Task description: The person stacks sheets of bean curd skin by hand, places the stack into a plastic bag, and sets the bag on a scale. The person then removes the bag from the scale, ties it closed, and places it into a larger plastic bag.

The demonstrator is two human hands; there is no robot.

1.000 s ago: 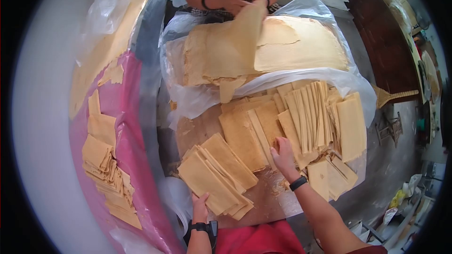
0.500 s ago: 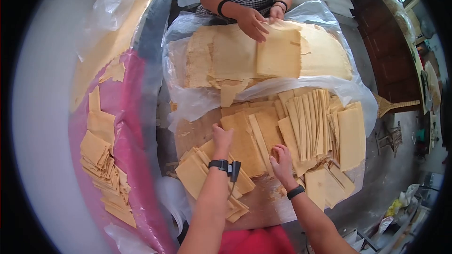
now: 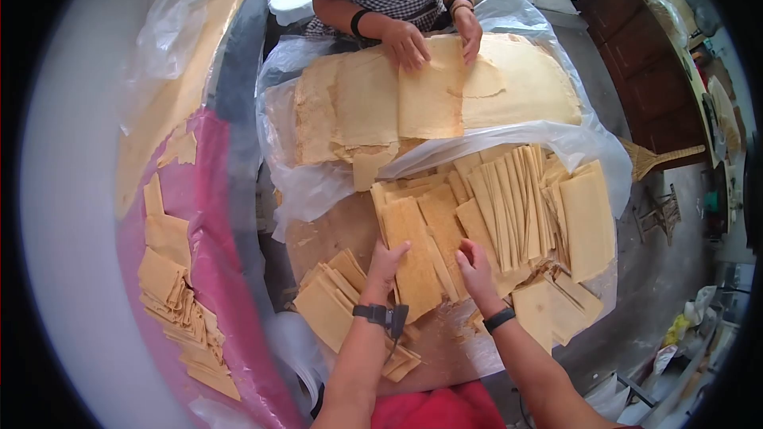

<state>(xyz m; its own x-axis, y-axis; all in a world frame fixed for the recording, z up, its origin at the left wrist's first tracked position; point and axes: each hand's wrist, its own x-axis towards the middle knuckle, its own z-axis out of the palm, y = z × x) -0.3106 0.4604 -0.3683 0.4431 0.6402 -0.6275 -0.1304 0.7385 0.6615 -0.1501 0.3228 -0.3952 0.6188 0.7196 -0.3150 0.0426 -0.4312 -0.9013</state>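
A folded tan sheet, resembling dried bean curd skin, lies lengthwise before me over other sheets. My left hand is closed on its left edge, thumb on top and the other fingers mostly hidden. Right of that sheet, my right hand has curled fingers close to a neighbouring brown folded sheet; what they hold, if anything, is hidden. Beyond it, narrow folded sheets stand packed in a row. A loose stack of folded sheets lies beside my left forearm.
Across the table, a person's hands rest on a folded sheet over broad sheets. Clear plastic runs between the two work areas. More folded pieces lie on pink plastic at left. A broom is at right.
My left hand has moved down and taken the folded sheet's left edge; that sheet now lies more upright in view. The other person's hands have shifted apart, around their folded sheet.
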